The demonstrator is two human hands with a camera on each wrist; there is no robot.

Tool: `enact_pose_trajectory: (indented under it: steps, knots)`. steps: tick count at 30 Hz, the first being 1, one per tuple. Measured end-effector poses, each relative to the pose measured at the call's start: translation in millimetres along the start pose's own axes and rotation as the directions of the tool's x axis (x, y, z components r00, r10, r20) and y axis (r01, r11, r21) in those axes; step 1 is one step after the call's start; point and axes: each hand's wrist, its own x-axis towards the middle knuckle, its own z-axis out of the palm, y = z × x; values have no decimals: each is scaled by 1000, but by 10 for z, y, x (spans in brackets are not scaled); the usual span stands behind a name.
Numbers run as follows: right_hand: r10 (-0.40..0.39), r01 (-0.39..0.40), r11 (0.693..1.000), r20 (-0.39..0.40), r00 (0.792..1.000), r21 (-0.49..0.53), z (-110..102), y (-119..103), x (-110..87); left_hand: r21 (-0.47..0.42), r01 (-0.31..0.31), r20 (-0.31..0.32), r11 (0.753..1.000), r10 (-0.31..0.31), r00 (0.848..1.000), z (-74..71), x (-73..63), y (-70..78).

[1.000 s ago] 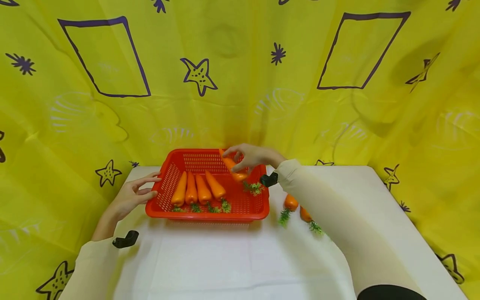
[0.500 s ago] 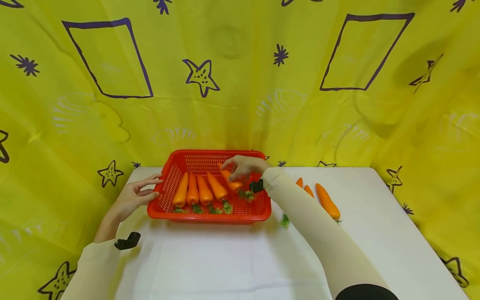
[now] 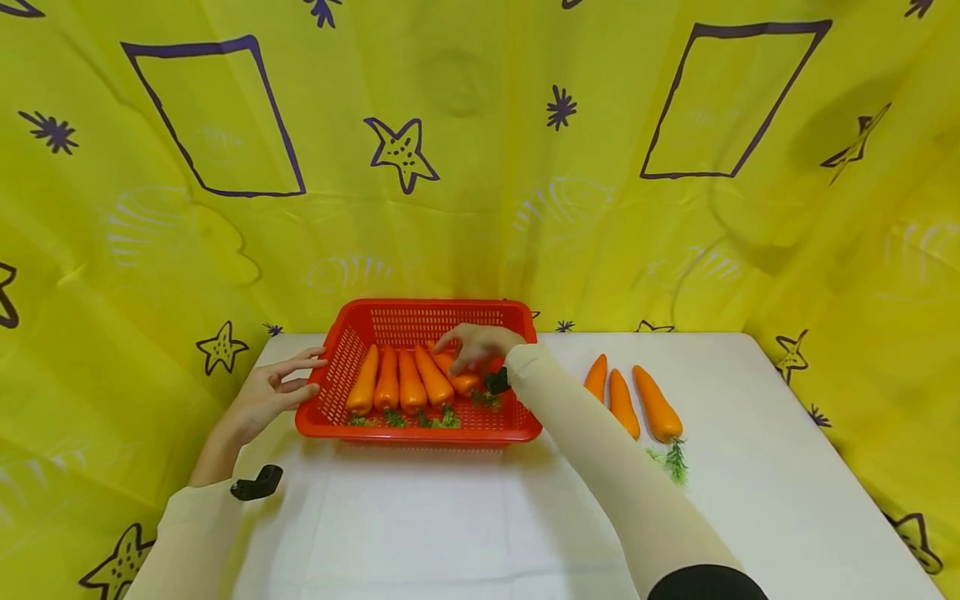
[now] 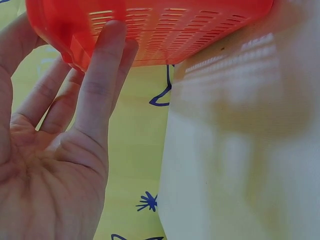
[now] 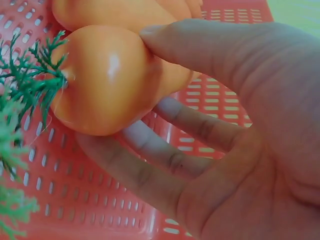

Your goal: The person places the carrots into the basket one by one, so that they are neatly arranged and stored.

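A red plastic basket (image 3: pixel 420 434) with slotted walls stands on the white table. Several orange carrots with green tops lie side by side in it, including a carrot (image 3: pixel 363 383) at the left end. My right hand (image 3: pixel 486 342) reaches inside and holds the rightmost carrot (image 5: pixel 102 82), thumb on one side and fingers curled along the other. That carrot lies against its neighbour, its leafy top (image 5: pixel 35 82) towards the near wall. At the basket's left end, my left hand (image 3: pixel 262 396) rests its extended fingers (image 4: pixel 95 85) against the rim and outer wall.
Right of the basket, three more carrots lie on the white tablecloth (image 3: pixel 757 467), one carrot (image 3: pixel 657 405) farthest right. My right sleeve (image 3: pixel 600 458) passes over part of them. A yellow patterned curtain (image 3: pixel 480 225) hangs close behind and on both sides.
My right hand has lowered the carrot from above the right part of the basket down beside the others. More of the carrots on the table now shows. The left hand keeps its place.
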Motion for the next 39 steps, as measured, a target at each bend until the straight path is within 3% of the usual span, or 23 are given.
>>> enact_pose_trajectory:
  steps: [18,24,35,39]
  knots:
    - [21,-21,999,-6,1000,41,23,22,1,52,-16,-10,999,17,1000,43,6,49]
    - [14,-14,1000,-4,1000,7,11,19,-26,51,-22,-5,998,23,1000,47,17,40]
    - [-7,8,999,30,1000,-38,-146,-62,-279,21,-1,8,1000,1,1000,36,-5,4]
    - [-53,54,998,31,998,-32,-233,-79,-404,4,11,7,1000,-12,1000,20,-22,2]
